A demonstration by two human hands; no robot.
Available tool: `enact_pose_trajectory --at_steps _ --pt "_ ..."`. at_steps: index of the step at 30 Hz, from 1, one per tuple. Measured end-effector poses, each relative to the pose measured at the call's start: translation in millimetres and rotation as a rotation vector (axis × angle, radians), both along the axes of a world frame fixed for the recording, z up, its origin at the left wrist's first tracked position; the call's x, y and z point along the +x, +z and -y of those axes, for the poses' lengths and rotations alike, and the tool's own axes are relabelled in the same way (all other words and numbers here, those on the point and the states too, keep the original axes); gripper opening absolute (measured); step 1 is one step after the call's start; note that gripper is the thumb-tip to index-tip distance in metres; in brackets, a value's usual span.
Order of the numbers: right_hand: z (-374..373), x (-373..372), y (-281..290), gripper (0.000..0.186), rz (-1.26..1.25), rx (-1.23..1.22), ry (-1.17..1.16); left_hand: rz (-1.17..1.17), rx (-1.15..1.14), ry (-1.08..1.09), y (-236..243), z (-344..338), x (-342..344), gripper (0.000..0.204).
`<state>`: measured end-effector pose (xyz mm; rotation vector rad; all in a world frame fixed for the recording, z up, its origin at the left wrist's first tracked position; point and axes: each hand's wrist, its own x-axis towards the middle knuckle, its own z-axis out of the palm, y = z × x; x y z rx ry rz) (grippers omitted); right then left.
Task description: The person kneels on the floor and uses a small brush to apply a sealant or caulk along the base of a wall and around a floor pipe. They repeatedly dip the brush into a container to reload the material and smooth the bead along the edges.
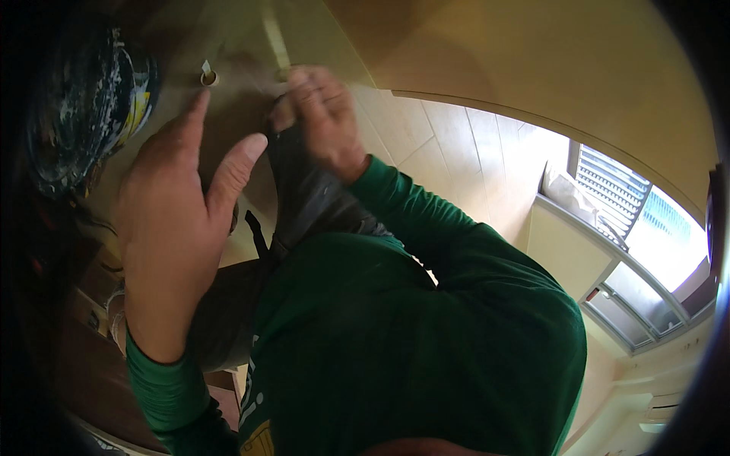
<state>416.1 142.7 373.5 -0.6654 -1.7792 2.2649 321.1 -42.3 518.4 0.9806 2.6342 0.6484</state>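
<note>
Two hands up: left hand (179,228) open, fingers spread, near small hook (207,76) on panel; right hand (323,121) pinches dark tool (304,190). Steady tool w/ left, keep grip firm.

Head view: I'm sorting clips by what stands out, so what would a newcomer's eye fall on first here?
First the two hands raised at upper left: the left hand open with fingers spread, the right hand gripping a dark pouch-like thing. Then the green sleeve filling the middle and lower frame. At far left sits a paint-spattered dark object, and a bright window at right.
</note>
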Motion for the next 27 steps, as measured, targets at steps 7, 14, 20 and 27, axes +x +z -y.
enact_pose_trajectory --at_steps 7,14,20,27 --pt "46.1 -5.4 48.9 0.02 -0.17 -0.225 0.245 0.796 0.409 0.331 -23.5 -5.0 -0.9 0.046" --pt "-86.5 15.5 -113.1 0.053 0.526 0.943 0.443 0.538 0.45 0.317 -19.8 -15.2 -10.6 0.042" --pt "-181.1 3.2 -243.5 0.081 1.078 1.209 0.712 0.75 0.243 0.369 -2.7 -10.1 -18.6 0.041" --pt "-200.7 -24.9 -280.6 0.084 1.126 1.303 0.678 0.674 0.334 0.292 -28.0 -10.3 -21.5 0.033"
